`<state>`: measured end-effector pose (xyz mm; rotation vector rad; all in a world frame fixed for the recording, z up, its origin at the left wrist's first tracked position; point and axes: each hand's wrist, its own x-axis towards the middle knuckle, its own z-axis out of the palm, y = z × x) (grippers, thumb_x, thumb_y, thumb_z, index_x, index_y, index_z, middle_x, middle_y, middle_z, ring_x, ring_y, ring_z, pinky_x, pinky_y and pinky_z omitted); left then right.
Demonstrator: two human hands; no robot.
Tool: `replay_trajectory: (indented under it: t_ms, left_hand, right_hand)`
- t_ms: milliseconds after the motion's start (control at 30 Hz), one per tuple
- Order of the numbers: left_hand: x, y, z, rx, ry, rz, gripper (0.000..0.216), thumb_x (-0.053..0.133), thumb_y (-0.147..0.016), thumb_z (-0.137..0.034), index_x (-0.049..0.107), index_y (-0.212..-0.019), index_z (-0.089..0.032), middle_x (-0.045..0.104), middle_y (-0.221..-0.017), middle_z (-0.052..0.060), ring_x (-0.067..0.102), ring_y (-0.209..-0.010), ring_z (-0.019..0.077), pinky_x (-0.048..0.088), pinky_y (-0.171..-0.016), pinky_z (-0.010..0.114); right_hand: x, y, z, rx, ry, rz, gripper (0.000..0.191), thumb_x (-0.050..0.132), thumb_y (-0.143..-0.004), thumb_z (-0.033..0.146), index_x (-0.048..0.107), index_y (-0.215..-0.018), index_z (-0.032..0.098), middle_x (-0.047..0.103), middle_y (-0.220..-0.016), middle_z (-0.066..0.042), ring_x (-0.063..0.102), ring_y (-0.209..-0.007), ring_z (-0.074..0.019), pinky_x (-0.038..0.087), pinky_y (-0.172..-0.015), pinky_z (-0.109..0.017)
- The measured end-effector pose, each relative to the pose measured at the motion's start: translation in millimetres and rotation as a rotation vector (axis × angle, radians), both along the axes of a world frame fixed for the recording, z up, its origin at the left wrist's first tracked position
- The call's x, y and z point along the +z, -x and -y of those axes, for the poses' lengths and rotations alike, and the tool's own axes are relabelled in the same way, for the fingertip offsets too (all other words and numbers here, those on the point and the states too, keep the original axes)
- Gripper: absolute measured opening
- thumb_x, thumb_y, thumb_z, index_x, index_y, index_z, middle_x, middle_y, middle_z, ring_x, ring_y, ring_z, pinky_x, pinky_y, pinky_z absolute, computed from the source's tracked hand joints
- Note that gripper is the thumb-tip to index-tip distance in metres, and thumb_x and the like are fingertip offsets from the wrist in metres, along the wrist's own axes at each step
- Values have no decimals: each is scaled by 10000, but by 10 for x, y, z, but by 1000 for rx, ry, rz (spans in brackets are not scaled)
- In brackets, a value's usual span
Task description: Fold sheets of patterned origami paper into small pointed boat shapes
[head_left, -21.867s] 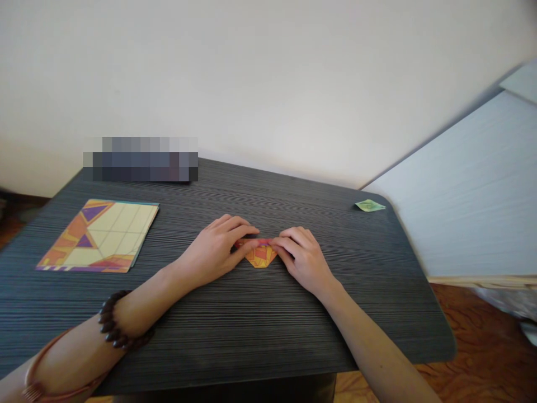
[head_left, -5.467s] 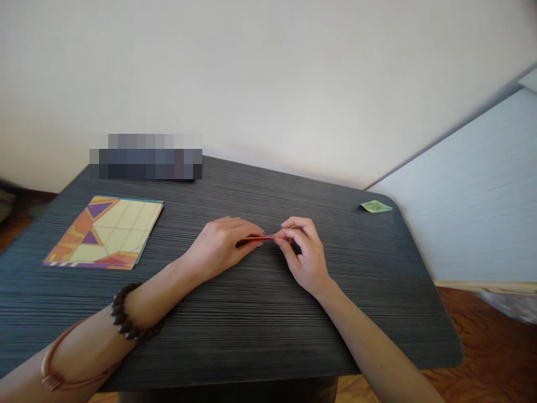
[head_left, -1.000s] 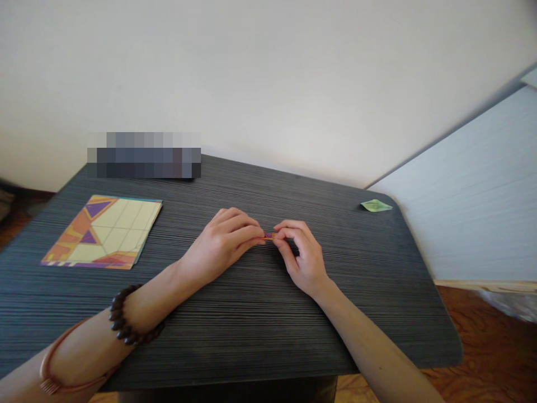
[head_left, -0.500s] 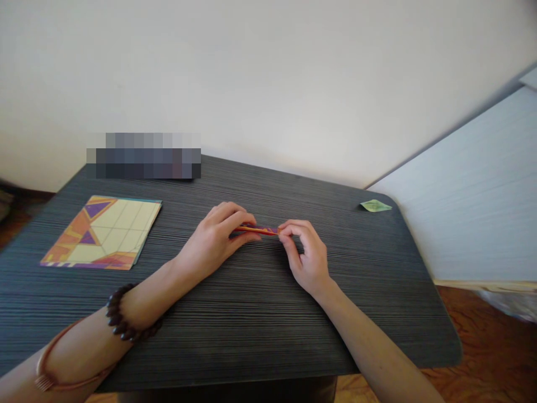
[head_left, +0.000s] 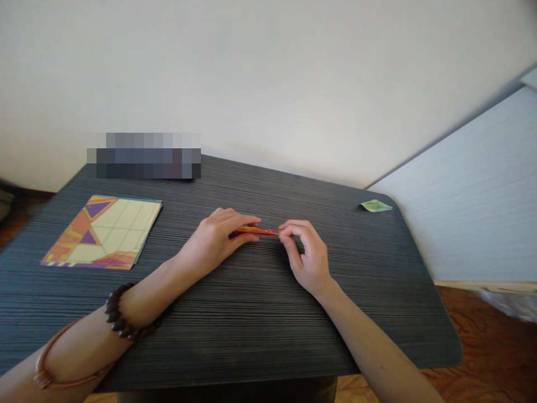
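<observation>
A narrow folded strip of patterned paper [head_left: 267, 230], orange and purple, lies between my two hands over the middle of the table. My left hand [head_left: 216, 238] grips its left part, thumb on the near side and fingers on the far side. The strip's left end is hidden inside that hand. At the right tip, my right hand [head_left: 305, 252] pinches the paper between thumb and forefinger. Dark beads and a copper-coloured bangle circle my left forearm.
On the left of the dark table [head_left: 235, 336] lies a stack of square patterned paper sheets [head_left: 121, 226]. A blurred-out object [head_left: 145, 162] stands at the back left. One small green folded paper [head_left: 376, 206] rests near the right corner. A pale panel [head_left: 474, 196] stands beyond the right edge.
The fingers of my left hand have straightened and shifted slightly on the paper strip, which has tilted a little. My right hand keeps its pinch in the same place.
</observation>
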<state>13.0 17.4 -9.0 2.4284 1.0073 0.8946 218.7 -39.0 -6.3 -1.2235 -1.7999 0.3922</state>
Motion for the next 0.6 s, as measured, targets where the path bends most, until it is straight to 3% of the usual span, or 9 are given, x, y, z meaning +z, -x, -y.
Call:
replay_trajectory:
  t_ms: [300, 600]
  left_hand:
    - [25, 2, -8, -43, -33, 21, 141, 585, -850, -310, 655, -926, -214, 687, -874, 9, 592, -788, 148, 433, -761, 297]
    - [30, 15, 4, 31, -81, -36, 163, 606, -832, -338, 637, -914, -201, 674, -808, 15, 566, -737, 156, 439, -722, 298]
  right_hand:
    - [15, 7, 0, -1, 33, -7, 80, 478, -890, 144, 530, -884, 206, 604, -944, -46, 584, -899, -148, 474, -826, -331]
    - [14, 8, -1, 9, -1, 23, 84, 470, -894, 155, 531, -904, 212, 607, -957, -47, 592, -901, -157, 488, -826, -345]
